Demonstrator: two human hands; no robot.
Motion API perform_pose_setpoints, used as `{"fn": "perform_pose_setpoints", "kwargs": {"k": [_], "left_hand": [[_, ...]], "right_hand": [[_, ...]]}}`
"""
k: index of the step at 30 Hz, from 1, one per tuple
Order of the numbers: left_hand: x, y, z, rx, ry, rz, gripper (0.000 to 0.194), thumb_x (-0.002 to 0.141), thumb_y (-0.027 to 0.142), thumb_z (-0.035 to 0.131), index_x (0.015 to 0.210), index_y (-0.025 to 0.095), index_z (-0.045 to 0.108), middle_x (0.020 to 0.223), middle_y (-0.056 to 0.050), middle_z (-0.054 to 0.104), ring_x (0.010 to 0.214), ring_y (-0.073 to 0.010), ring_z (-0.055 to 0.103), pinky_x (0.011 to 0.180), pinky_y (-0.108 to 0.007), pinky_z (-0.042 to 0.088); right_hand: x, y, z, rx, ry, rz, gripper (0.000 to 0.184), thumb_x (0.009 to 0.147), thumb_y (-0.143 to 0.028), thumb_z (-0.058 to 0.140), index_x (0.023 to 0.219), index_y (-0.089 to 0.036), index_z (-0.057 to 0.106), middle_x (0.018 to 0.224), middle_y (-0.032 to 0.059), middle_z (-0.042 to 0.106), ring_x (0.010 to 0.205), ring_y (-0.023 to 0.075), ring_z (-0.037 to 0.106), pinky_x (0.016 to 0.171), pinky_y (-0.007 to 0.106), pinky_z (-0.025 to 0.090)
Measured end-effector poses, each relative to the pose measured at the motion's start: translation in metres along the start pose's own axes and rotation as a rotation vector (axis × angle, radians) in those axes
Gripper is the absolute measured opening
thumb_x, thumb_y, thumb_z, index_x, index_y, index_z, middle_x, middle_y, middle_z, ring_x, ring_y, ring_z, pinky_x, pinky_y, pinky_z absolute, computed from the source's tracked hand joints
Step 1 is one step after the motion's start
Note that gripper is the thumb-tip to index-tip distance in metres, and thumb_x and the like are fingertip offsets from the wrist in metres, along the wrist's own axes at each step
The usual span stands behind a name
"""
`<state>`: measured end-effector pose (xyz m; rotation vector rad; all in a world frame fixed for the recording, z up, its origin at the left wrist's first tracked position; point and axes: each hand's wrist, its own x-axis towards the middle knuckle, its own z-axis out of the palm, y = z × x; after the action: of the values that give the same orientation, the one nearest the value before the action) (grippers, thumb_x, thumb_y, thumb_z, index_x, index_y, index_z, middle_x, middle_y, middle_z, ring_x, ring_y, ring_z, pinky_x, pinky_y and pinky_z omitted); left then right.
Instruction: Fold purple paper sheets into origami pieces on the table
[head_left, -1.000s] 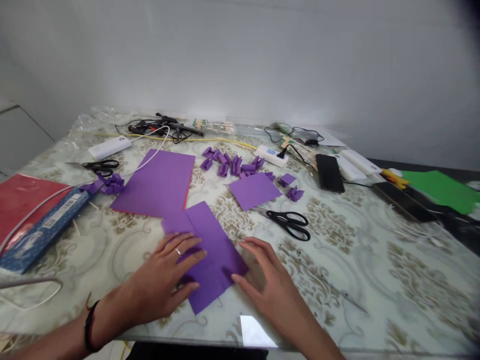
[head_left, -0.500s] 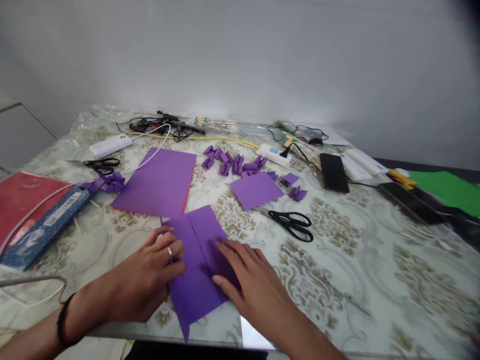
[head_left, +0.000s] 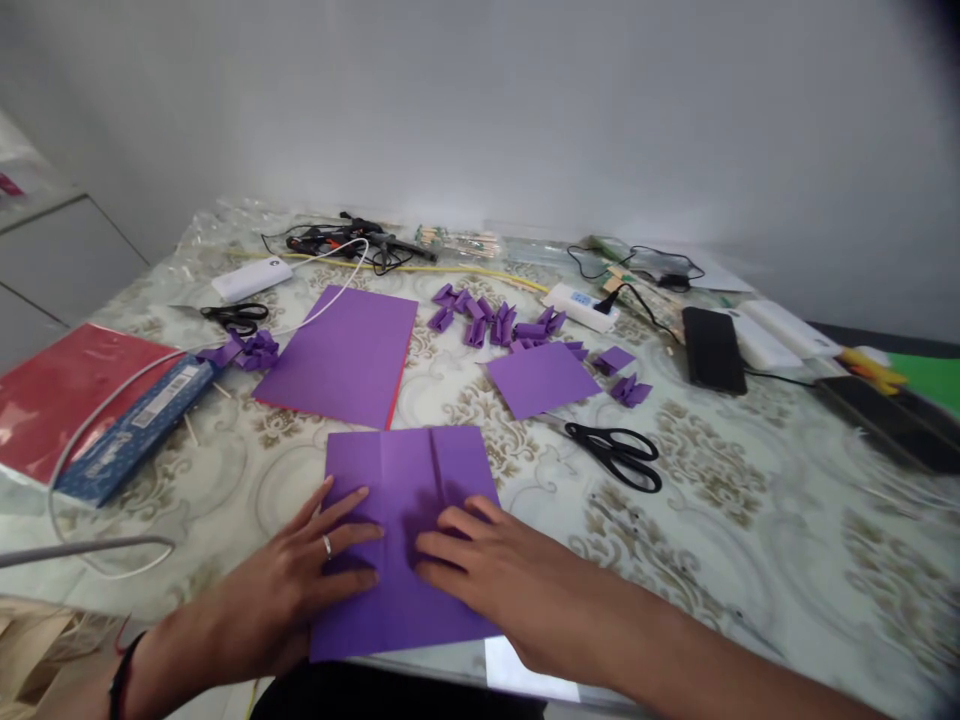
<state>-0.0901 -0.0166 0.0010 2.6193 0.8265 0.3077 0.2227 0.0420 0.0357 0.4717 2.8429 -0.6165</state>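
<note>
A purple paper sheet [head_left: 409,470] lies creased at the table's front edge, with two lengthwise fold lines showing. My left hand [head_left: 315,560] rests on its left part, fingers spread and a ring on one finger. My right hand [head_left: 480,550] lies on the right part, fingers bent and touching the paper. Beyond it lie a stack of purple paper [head_left: 337,350] with a red edge and a smaller purple piece [head_left: 544,380]. Black-handled scissors [head_left: 615,450] are to the right. Several folded purple paper pieces [head_left: 502,325] sit farther back.
At left are a red paper pack [head_left: 90,390], a blue box [head_left: 142,430], more scissors [head_left: 236,315], a white power bank [head_left: 251,278] and a cable. A power strip [head_left: 581,305], a black phone [head_left: 712,350] and green paper [head_left: 926,378] are at right.
The purple sheet has turned upright and lies flatter, its left side opened out. My left hand has gone from curled fingers at its edge to spread on top. The view has shifted left.
</note>
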Motion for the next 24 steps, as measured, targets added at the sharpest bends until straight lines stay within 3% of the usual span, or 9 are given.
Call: {"fn": "perform_pose_setpoints", "kwargs": {"k": [3,6,9,13,17,21,24], "left_hand": [[0.000,-0.006,0.003,-0.016,0.043,-0.009,0.057,0.081,0.001,0.060,0.131,0.025,0.071,0.153,-0.010,0.068,0.164,-0.0351,0.039,0.136,-0.070,0.022],[-0.001,-0.011,0.001,-0.032,0.049,0.016,0.048,0.088,0.007,0.063,0.133,0.025,0.071,0.152,-0.008,0.070,0.159,-0.0341,0.048,0.136,-0.066,0.027],[-0.003,-0.011,0.000,-0.025,0.063,0.020,0.032,0.097,0.019,0.067,0.128,0.022,0.072,0.150,-0.010,0.071,0.160,-0.0342,0.047,0.137,-0.063,0.028],[0.002,-0.009,0.002,-0.005,0.140,-0.029,0.013,0.105,0.023,0.067,0.114,0.024,0.076,0.140,-0.006,0.076,0.155,-0.0288,0.054,0.137,-0.056,0.034],[0.012,-0.009,-0.002,-0.090,0.224,-0.087,0.018,0.106,0.017,0.062,0.105,0.026,0.078,0.124,-0.003,0.081,0.134,-0.0250,0.071,0.125,-0.047,0.053],[0.017,-0.011,-0.005,-0.130,0.276,-0.193,0.020,0.108,0.023,0.061,0.114,0.028,0.079,0.121,-0.004,0.080,0.125,-0.0247,0.074,0.108,-0.037,0.064],[0.015,-0.014,-0.001,-0.124,0.284,-0.276,0.022,0.110,0.028,0.057,0.102,0.026,0.077,0.125,-0.005,0.077,0.120,-0.0239,0.075,0.101,-0.033,0.065]], "right_hand": [[-0.006,-0.004,0.002,-0.079,0.051,0.011,0.049,0.074,-0.010,0.083,0.121,-0.019,0.074,0.118,0.0078,0.078,0.119,0.0336,0.063,0.115,0.052,0.048],[-0.019,-0.007,0.000,-0.111,0.140,0.062,0.034,0.068,-0.005,0.079,0.095,-0.026,0.077,0.096,0.0040,0.077,0.113,0.0329,0.064,0.113,0.052,0.050],[-0.044,-0.003,-0.002,-0.081,0.180,0.108,0.030,0.068,-0.002,0.070,0.078,-0.030,0.073,0.090,0.0039,0.075,0.108,0.0330,0.066,0.111,0.055,0.050],[-0.087,0.014,0.013,-0.010,0.277,0.230,0.039,0.069,-0.001,0.061,0.091,-0.031,0.075,0.109,0.0036,0.081,0.117,0.0330,0.070,0.114,0.062,0.045],[-0.118,0.025,0.042,0.019,0.386,0.348,0.029,0.083,-0.013,0.070,0.104,-0.030,0.079,0.129,0.0064,0.081,0.127,0.0362,0.069,0.114,0.066,0.045],[-0.119,0.019,0.062,0.179,0.480,0.457,0.011,0.099,-0.040,0.077,0.106,-0.032,0.081,0.127,0.0074,0.080,0.125,0.0340,0.070,0.106,0.058,0.054],[-0.107,0.014,0.068,0.273,0.591,0.503,0.024,0.107,-0.035,0.063,0.091,-0.028,0.079,0.111,0.0074,0.080,0.110,0.0300,0.073,0.099,0.052,0.058]]}}
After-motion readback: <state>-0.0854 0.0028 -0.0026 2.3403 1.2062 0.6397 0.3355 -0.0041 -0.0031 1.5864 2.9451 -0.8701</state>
